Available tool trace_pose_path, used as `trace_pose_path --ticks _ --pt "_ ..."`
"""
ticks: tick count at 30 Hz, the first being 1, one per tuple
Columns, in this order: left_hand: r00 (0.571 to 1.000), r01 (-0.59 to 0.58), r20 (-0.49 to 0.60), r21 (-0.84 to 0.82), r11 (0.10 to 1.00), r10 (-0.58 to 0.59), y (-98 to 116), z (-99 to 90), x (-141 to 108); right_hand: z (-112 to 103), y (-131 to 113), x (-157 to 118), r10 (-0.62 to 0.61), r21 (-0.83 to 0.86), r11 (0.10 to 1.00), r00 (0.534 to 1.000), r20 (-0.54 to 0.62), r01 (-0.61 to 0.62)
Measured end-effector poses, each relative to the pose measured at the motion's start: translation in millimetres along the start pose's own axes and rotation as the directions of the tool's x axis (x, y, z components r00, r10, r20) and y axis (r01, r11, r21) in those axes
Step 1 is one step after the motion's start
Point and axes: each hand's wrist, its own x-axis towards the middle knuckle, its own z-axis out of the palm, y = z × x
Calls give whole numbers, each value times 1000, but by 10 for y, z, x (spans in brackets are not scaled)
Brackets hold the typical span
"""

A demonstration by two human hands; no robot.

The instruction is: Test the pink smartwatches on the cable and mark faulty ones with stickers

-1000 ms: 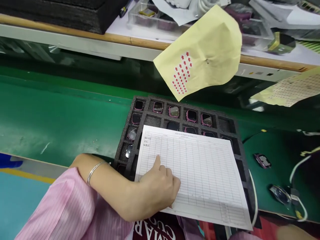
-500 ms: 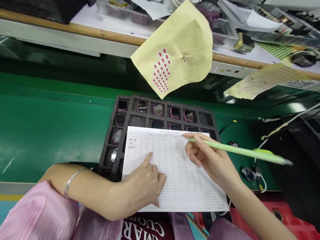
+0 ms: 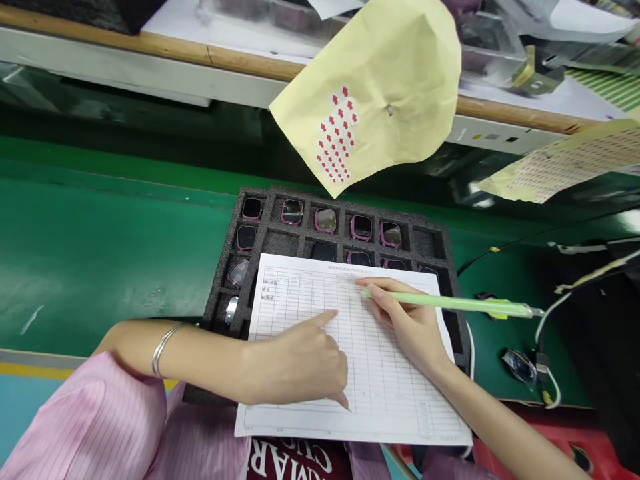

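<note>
A white printed form (image 3: 300, 410) with a ruled grid and a few handwritten entries at its upper left lies over a dark foam tray (image 3: 227, 227). My left hand (image 3: 305, 360) rests on the form, index finger stretched out and thumb apart, the other fingers curled, holding nothing. In my right hand (image 3: 413, 327) is a light green pen (image 3: 450, 301), gripped near its tip, which points left at the upper part of the form. Watch bodies with pinkish-purple frames (image 3: 361, 228) sit in the tray's compartments above the paper's top edge. The form hides the rest of the tray.
A yellow sheet with red arrow stickers (image 3: 375, 100) hangs from the shelf edge (image 3: 240, 63) over the tray. At right on the green tabletop (image 3: 100, 253) are white cables (image 3: 553, 307) and a small wrapped dark item (image 3: 520, 367). Something red (image 3: 545, 440) stands below.
My left index finger has moved right across the form. My right hand has brought the pen tip onto or close to the paper, and the pen lies more level. The view has shifted slightly.
</note>
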Motion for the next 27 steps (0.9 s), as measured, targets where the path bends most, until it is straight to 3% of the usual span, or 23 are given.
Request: trace_pose_path --ticks 7,27 --pt "1000 -11 -2 1 1000 11 -39 2 -14 -34 114 2 -9 64 998 1000 -2 9" --pt "1000 -25 -11 -44 999 25 -81 15 -32 -36 134 33 -39 89 995 999 15 38"
